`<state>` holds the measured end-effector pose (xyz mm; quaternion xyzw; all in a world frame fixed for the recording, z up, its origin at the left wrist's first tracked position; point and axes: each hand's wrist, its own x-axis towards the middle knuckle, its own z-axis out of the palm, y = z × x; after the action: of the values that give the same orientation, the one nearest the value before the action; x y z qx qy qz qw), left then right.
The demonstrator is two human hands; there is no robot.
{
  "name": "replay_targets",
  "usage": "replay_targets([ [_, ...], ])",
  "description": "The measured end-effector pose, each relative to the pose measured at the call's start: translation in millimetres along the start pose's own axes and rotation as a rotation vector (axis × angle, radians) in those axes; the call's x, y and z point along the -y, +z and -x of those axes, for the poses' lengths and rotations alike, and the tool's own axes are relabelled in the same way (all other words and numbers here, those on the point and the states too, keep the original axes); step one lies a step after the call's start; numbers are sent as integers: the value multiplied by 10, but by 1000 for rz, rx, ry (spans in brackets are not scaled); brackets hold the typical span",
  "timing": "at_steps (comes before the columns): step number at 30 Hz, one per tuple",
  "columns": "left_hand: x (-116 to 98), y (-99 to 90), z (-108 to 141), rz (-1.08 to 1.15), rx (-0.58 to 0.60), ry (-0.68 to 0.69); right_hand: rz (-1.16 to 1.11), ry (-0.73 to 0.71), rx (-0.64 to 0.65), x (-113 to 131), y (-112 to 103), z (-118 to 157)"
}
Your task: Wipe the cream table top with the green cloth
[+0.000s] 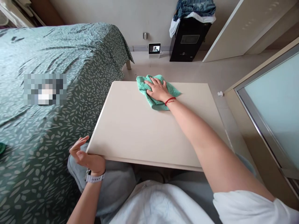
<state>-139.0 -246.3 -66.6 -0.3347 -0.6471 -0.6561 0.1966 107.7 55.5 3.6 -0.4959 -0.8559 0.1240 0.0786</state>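
Observation:
My right hand (158,89) lies flat, fingers spread, on a crumpled green cloth (157,105). The cloth rests near the far edge of a pale cream tabletop (130,130), and one fold reaches that edge. Around my right wrist are thin red bracelets. At the near left corner of the table is my left hand (87,158), its wrist against the edge. Its fingers are apart and bent upward, with nothing in them. A watch with a light strap (95,178) is on my left wrist.
Along the left stands a bed (77,102) with a green leaf-patterned sheet and a blurred patch on it. A small screen (154,49) and a black cabinet (187,40) topped with clothes stand by the wall. A glass-panelled frame (275,93) is on the right.

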Motion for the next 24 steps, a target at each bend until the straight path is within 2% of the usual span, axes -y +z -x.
replay_targets([
  [2,-18,-6,0,10,10,-31,-15,23,-10,17,9,19],
  [5,-14,-30,2,-8,54,-40,-29,-87,53,101,50,312],
  [9,4,-58,4,-102,140,-36,-43,-307,135,299,134,1142],
  [14,-27,-31,-5,-138,118,-34,-50,-543,177,510,242,2387],
  [17,-55,-9,-12,-159,125,-29,-31,-617,212,470,238,2814],
  [20,-65,-3,-15,-129,130,-24,-5,-569,226,287,179,2777],
  [22,-61,-7,-15,-125,132,-23,17,-458,201,108,127,2510],
  [24,-52,-17,-16,-139,136,-23,46,-310,159,-96,71,2113],
])
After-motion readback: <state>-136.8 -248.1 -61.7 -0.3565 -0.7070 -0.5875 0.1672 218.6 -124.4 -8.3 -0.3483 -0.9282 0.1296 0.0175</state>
